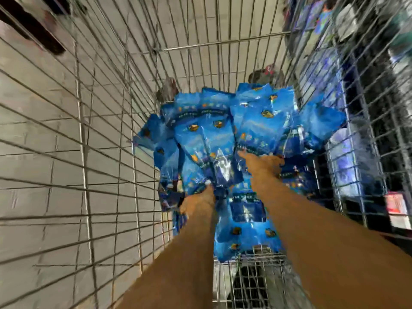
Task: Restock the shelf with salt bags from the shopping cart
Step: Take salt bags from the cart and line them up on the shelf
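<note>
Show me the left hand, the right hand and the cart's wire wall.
left hand (pixel 198 202), head view, back of the hand.
right hand (pixel 262 162), head view, back of the hand.
cart's wire wall (pixel 107 152), head view, left side wires.

Wire shopping cart (pixel 138 121) is carrying a heap of blue salt bags (pixel 223 134), piling all around both grips.

Even, fairly bright light is falling from above, glinting white on the glossy bags (pixel 223 139). Motion blur is smearing the whole frame, worst at the right edge, where the shelf (pixel 365 63) is dissolving into streaks. Wide-angle distortion is bowing the cart (pixel 93 121) wires outward.
</note>
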The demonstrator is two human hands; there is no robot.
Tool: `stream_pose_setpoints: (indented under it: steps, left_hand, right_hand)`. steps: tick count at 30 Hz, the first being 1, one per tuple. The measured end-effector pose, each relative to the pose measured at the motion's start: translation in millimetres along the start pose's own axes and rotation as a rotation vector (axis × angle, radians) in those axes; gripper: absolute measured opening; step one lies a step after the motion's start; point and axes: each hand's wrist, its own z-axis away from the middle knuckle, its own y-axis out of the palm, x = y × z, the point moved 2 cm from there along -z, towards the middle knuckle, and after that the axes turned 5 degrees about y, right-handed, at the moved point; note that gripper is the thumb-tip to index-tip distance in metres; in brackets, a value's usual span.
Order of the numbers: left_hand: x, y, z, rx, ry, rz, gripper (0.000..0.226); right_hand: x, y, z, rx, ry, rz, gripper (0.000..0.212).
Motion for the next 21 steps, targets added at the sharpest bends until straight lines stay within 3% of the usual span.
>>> stream_pose_setpoints:
  steps: [4, 6, 9, 11, 14, 15, 21]
  left_hand:
    - [-1, 4, -3, 0.057, -0.238, 0.17, 0.058]
    - [-6, 4, 7, 0.102, -0.282, 0.154, 0.049]
    - [-20, -4, 34, 0.153, -0.351, 0.192, 0.011]
    - [-33, -9, 51, 0.171, -0.339, 0.256, 0.014]
    - [-61, -20, 89, 0.254, -0.301, 0.281, 0.026]
    - [-68, -24, 102, 0.271, -0.294, 0.273, 0.026]
    - [-123, -55, 220, 0.375, -0.159, 0.314, 0.015]
  right_hand:
    - [-1, -4, 3, 0.131, -0.033, -0.158, 0.084]
    - [0, -8, 11, 0.206, -0.044, -0.217, 0.08]
    - [3, -21, 28, 0.345, 0.011, -0.231, 0.061]
    - [9, -39, 44, 0.394, -0.005, -0.198, 0.051]
    - [18, -74, 78, 0.464, -0.027, -0.17, 0.102]
    - [19, -86, 88, 0.473, -0.034, -0.174, 0.109]
    - [40, -175, 181, 0.516, -0.113, -0.246, 0.098]
